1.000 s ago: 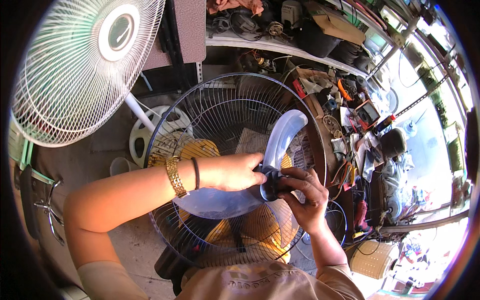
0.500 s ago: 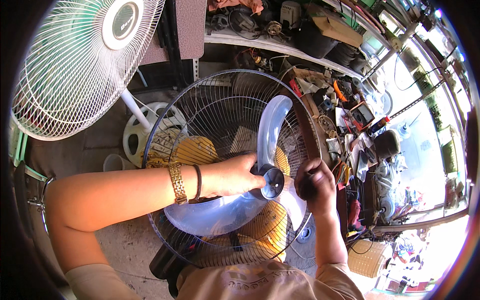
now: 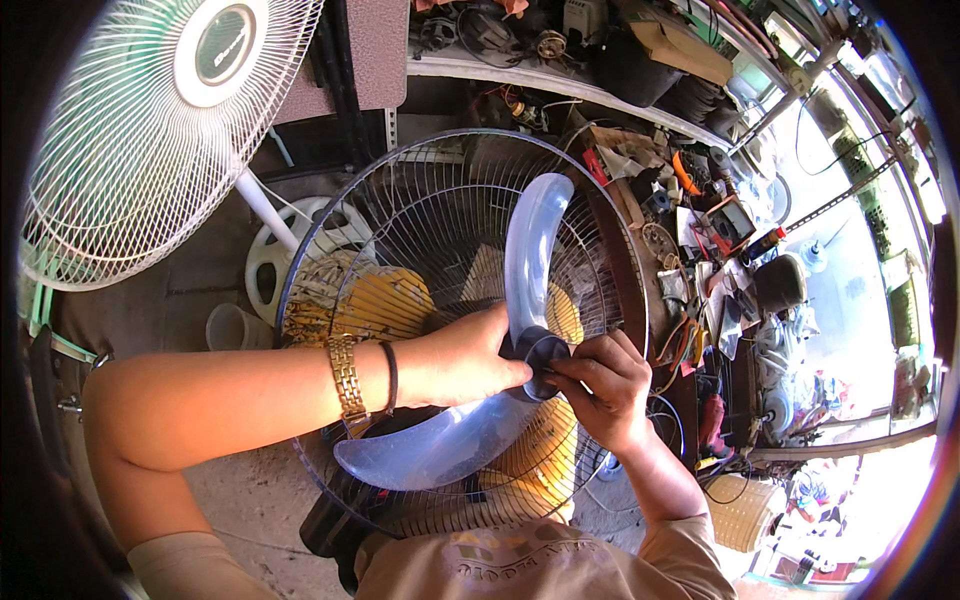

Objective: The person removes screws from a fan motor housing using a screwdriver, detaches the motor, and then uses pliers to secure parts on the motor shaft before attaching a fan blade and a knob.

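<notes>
A translucent bluish fan blade (image 3: pixel 440 445) lies in front of a round wire fan grille (image 3: pixel 300 260). One of its wings points up and another toward the lower left. My left hand (image 3: pixel 465 355) is closed around the blade beside its dark hub (image 3: pixel 540 348), thumb against the hub's edge. From the right, my right hand (image 3: pixel 605 385) reaches the hub's middle, its thumb and fingers pinched on a small dark round cap there. The fingers cover most of that cap, so its shape and seating are hidden. The third wing is mostly behind the right hand.
A white standing fan (image 3: pixel 170 130) rises at the upper left, near a white plastic stool (image 3: pixel 265 270) and a translucent tub (image 3: pixel 235 327). Tools and parts crowd a bench (image 3: pixel 700 230) on the right. A loaded shelf (image 3: pixel 540 75) runs along the back.
My right hand has moved left, bringing the dark round cap from beside the blade to the hub. My left hand stays on the blade, which has shifted slightly. The white fan's head has turned slightly left.
</notes>
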Demonstrator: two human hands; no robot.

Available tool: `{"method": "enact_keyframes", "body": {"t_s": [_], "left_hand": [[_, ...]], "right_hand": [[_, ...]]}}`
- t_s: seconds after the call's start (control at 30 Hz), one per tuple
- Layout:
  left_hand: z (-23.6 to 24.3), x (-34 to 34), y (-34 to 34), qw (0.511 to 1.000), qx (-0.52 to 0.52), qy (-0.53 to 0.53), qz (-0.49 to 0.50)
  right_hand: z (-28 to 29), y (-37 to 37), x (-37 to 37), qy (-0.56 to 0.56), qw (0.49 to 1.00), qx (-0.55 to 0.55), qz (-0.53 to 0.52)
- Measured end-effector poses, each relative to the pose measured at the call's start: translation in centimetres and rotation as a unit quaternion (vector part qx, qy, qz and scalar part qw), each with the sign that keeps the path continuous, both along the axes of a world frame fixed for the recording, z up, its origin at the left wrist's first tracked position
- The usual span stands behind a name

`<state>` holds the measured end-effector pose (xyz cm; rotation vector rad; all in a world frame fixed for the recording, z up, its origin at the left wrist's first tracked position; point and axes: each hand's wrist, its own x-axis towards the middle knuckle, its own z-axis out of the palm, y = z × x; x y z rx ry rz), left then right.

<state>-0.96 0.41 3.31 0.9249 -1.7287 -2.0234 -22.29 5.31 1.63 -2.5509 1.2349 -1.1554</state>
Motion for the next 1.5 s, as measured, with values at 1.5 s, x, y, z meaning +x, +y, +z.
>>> {"method": "enact_keyframes", "body": {"t_s": [1.5], "left_hand": [[0.3, 0.5, -0.5, 0.998, 0.005, -0.042, -0.042]], "right_hand": [[3.4, 1.8, 0.9, 0.052, 0.997, 0.046, 0.018]]}}
